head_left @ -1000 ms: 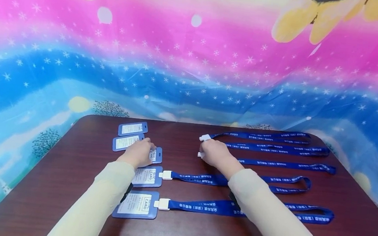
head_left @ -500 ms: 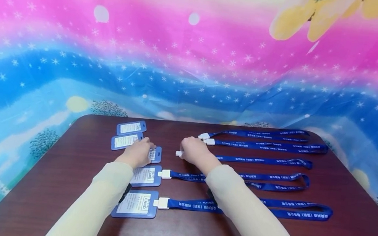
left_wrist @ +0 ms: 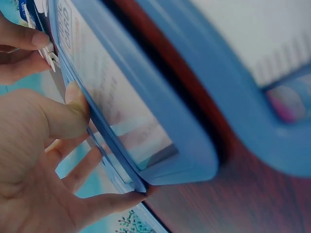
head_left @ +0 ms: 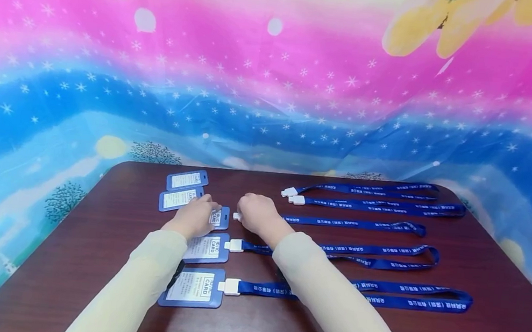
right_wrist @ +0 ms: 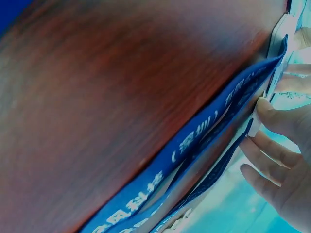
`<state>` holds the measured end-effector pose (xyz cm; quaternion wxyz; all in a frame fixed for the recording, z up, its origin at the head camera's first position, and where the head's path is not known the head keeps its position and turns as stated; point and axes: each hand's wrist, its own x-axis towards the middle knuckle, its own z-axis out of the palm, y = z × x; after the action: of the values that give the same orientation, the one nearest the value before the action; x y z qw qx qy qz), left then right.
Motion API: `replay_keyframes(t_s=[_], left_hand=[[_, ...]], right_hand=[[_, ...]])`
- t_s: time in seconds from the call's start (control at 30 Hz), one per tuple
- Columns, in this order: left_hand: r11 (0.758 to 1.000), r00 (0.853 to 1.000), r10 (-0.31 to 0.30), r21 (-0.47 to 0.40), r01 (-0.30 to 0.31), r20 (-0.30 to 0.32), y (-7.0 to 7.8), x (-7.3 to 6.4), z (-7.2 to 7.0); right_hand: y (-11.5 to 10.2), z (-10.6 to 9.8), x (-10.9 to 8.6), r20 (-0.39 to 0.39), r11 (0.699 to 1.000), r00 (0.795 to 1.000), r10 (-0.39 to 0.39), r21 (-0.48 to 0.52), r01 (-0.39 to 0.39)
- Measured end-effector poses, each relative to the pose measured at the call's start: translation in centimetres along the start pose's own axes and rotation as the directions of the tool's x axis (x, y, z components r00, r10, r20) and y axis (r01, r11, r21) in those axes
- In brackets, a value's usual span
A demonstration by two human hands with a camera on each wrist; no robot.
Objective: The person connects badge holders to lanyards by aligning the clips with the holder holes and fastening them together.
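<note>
My left hand [head_left: 194, 217] covers part of a blue badge holder [head_left: 220, 218], third from the back in the left column. In the left wrist view, its thumb [left_wrist: 77, 107] and fingers hold the holder's edge. Just right of that holder, my right hand [head_left: 258, 215] pinches the small white clip [head_left: 236, 216] of a blue lanyard [head_left: 362, 225]. This clip [right_wrist: 254, 124] shows between thumb and fingers in the right wrist view. A narrow gap separates clip and holder in the head view. The lanyard trails rightward along the table.
Two loose badge holders [head_left: 183, 199] lie behind my left hand. Nearer me, two badge holders [head_left: 195, 287] are joined by clips to lanyards [head_left: 441, 301]. Two further lanyards [head_left: 378, 206] lie at the back right of the brown table [head_left: 249, 326]. A patterned cloth [head_left: 272, 107] hangs behind.
My right hand has moved left, drawing the third lanyard and its white clip across the table toward the badge holder. The left hand stays in place on the holder.
</note>
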<state>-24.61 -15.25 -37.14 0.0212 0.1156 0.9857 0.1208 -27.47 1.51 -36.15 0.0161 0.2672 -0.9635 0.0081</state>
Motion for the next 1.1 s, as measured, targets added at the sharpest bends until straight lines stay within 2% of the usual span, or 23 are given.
replay_keyframes(t_s=[0.17, 0.4, 0.57, 0.7, 0.9, 1.1], left_hand=[[1.0, 1.0, 0.015, -0.013, -0.015, 0.007, 0.0, -0.3, 0.0], [0.998, 1.0, 0.015, -0.054, -0.014, 0.015, -0.4, -0.4, -0.1], [0.995, 1.0, 0.008, -0.097, -0.006, 0.025, -0.5, -0.5, -0.1], [0.993, 1.0, 0.004, -0.118, -0.003, 0.011, -0.6, -0.6, 0.2], [0.994, 0.999, 0.023, -0.111, -0.026, -0.033, -0.7, -0.8, 0.4], [0.991, 0.999, 0.011, -0.132, -0.015, -0.034, -0.7, -0.7, 0.3]], right_hand=[[-0.8, 0.0, 0.0, 0.007, 1.0, 1.0, 0.001, 0.031, -0.001], [-1.6, 0.2, 0.4, -0.012, 0.999, 1.0, -0.02, -0.027, 0.02], [-1.6, 0.6, 0.9, -0.031, 1.0, 1.0, 0.006, 0.009, -0.006], [-1.7, 0.8, 1.2, -0.035, 1.0, 0.999, 0.003, 0.022, -0.002], [-1.9, 0.7, 1.5, -0.025, 1.0, 1.0, -0.017, -0.01, 0.016], [-1.7, 0.6, 1.7, -0.023, 0.999, 0.999, -0.042, -0.009, 0.042]])
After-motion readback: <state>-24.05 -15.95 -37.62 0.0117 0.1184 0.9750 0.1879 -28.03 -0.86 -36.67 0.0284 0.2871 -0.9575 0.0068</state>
